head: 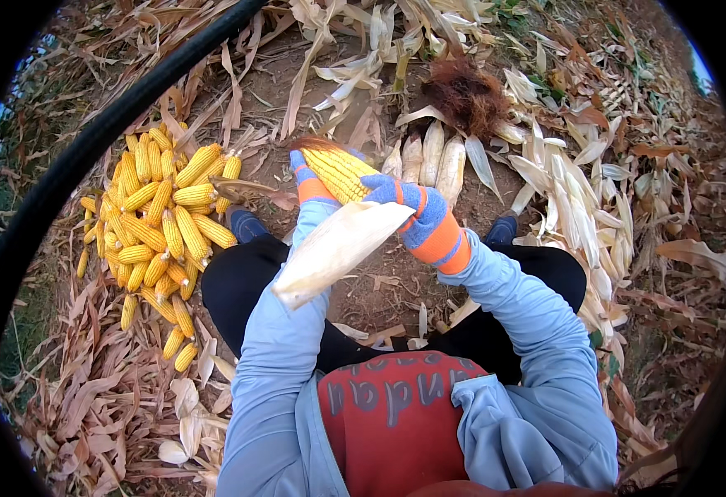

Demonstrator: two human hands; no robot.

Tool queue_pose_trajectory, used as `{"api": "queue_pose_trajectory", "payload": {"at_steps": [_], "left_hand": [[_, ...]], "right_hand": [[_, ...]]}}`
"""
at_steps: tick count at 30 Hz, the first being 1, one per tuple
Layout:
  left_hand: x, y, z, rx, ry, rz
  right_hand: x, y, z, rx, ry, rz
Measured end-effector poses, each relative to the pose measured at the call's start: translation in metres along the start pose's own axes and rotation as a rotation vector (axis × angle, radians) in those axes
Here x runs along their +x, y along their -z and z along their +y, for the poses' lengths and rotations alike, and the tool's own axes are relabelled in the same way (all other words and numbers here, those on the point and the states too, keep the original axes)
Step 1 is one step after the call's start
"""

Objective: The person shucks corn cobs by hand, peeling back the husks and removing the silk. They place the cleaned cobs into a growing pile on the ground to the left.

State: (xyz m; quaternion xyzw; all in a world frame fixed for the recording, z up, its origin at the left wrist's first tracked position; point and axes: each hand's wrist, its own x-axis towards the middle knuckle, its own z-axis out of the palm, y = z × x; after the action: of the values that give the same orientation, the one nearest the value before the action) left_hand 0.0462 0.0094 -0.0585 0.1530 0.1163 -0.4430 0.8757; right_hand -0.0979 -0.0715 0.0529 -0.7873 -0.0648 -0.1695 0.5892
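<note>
Between my knees, above bare soil, I hold an ear of corn (337,169) with its yellow kernels bared and reddish-brown silk at its far left tip. My left hand (313,186), in a blue and orange knit glove, grips it from the left, partly hidden behind the ear. At the ear's near end, my right hand (424,211), gloved alike, is closed on a pale dry husk (344,251) that hangs towards me over my left forearm. Whether the husk is still joined to the ear is hidden by my fingers.
A heap of bare yellow corn ears (158,217) lies on my left. Several ears in pale husks (432,158) lie ahead, beside a clump of brown corn silk (467,93). More husks (577,211) are piled on my right. A black bar (108,124) crosses the upper left.
</note>
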Motion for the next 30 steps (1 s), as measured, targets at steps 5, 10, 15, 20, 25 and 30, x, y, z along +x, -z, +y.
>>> {"api": "queue_pose_trajectory", "payload": {"at_steps": [5,10,15,20,25,30], "left_hand": [[-0.014,-0.017,-0.003,-0.085,0.154,-0.086],[-0.022,-0.02,0.001,-0.28,0.3,-0.208],[-0.029,-0.052,-0.004,-0.285,0.328,-0.326],[-0.021,-0.045,-0.005,0.147,0.138,-0.036],[-0.02,-0.046,0.001,0.116,0.203,-0.202],[-0.015,-0.047,-0.009,0.135,0.174,-0.222]], "right_hand": [[0.001,-0.004,-0.012,-0.035,0.1,-0.2],[0.004,-0.003,-0.044,0.39,-0.537,0.096],[-0.001,0.008,-0.03,1.365,-0.611,-0.006],[-0.002,0.061,0.008,1.171,-0.387,0.129],[-0.011,0.184,0.016,1.389,-0.051,0.603],[-0.026,0.12,0.04,0.888,-0.541,0.148]]}}
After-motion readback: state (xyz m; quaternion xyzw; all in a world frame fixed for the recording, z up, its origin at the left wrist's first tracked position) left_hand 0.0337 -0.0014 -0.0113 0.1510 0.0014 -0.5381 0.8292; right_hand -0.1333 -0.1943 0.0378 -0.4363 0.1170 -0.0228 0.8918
